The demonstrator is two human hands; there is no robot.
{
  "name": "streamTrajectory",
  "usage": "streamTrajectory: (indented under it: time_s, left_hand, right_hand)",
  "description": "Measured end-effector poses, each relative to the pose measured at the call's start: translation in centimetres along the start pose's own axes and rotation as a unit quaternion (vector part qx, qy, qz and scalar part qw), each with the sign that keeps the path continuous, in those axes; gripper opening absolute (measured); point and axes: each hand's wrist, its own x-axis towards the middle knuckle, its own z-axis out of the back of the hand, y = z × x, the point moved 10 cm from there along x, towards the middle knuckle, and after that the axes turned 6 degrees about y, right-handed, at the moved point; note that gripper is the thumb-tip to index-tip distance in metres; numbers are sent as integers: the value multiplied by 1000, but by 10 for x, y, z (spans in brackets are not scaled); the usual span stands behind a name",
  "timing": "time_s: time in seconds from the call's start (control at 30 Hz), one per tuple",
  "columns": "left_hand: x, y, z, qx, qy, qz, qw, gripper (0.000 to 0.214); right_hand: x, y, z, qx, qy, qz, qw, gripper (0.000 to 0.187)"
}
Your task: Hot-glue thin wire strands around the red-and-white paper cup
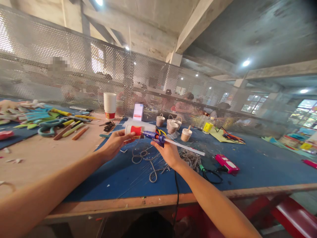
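Observation:
My left hand (pixel 116 142) is closed around a white paper cup with a red band (pixel 135 130), held on its side above the table. My right hand (pixel 167 152) grips a blue glue gun (pixel 155 136) whose nozzle points at the cup's red base. A clear glue stick (pixel 187 147) juts out of the gun's back toward the right. The gun's black cord (pixel 176 188) hangs down over the table's front edge. Beneath both hands lies a tangle of grey twine (pixel 146 158) on the blue mat (pixel 123 178).
Several twine-wrapped cups (pixel 172 126) stand behind my hands. A stack of white cups (pixel 109 105) stands at the back left, near scissors (pixel 49 127) and coloured sticks. A pink device (pixel 227 163) lies to the right. A perforated metal screen (pixel 74 72) closes off the far side, with people behind it.

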Motion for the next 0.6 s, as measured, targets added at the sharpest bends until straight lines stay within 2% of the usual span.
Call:
streamTrajectory:
  time_s: [0.6]
  left_hand:
    - [1, 4, 0, -5, 5, 12, 1000, 40]
  right_hand:
    - [0, -5, 0, -4, 9, -30, 999, 44]
